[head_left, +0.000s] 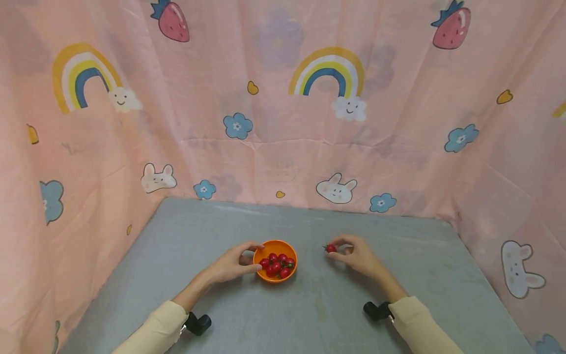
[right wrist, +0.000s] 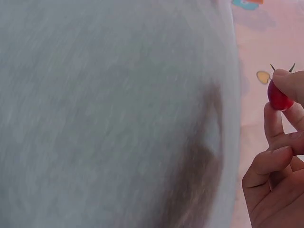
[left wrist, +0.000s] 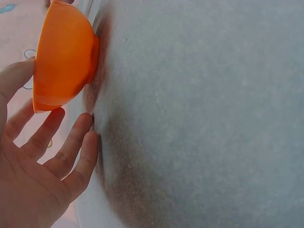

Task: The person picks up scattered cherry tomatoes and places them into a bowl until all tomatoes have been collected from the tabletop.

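An orange bowl (head_left: 275,280) stands on the grey tabletop, with several red cherry tomatoes (head_left: 275,267) inside, some showing green stems. My left hand (head_left: 234,263) holds the bowl's left side, thumb and index finger at the rim; the other fingers are spread beside it in the left wrist view. To the right of the bowl, my right hand (head_left: 359,256) pinches a single cherry tomato (right wrist: 279,96) between thumb and fingertips. Its green stem points away from the palm. That tomato is held above the table, apart from the bowl.
The grey table (head_left: 212,221) reaches back to a pink patterned curtain (head_left: 274,162), which hangs along the back and both sides. Black wrist mounts (head_left: 377,310) sit near both cream sleeves (head_left: 155,329).
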Tool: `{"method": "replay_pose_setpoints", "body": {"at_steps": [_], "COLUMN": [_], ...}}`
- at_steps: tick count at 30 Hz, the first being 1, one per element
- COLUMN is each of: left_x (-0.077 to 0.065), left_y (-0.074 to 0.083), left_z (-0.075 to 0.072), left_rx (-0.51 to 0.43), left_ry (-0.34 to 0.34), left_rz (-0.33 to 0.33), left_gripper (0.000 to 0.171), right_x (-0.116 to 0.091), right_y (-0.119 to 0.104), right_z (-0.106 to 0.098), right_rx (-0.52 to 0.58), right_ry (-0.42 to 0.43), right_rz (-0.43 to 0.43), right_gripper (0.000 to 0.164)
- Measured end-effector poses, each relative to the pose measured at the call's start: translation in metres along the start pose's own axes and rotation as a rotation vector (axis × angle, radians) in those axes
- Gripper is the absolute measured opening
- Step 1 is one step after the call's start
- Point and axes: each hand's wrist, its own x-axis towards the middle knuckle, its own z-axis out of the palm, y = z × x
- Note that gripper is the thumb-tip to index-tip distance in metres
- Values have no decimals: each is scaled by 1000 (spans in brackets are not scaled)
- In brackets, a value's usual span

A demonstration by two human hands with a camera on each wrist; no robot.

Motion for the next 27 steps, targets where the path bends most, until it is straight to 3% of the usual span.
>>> {"method": "replay_pose_setpoints", "body": {"at_steps": [27], "left_x": [0], "left_y": [1], "left_z": [0], "left_rx": [0], "left_ry": [3], "left_rz": [-7], "left_gripper": [50], "right_x": [30], "right_y": [-37], "right_z": [35], "right_rx": [18], "right_ry": [-75], "right_rz": [-22], "right_gripper": [21]}}
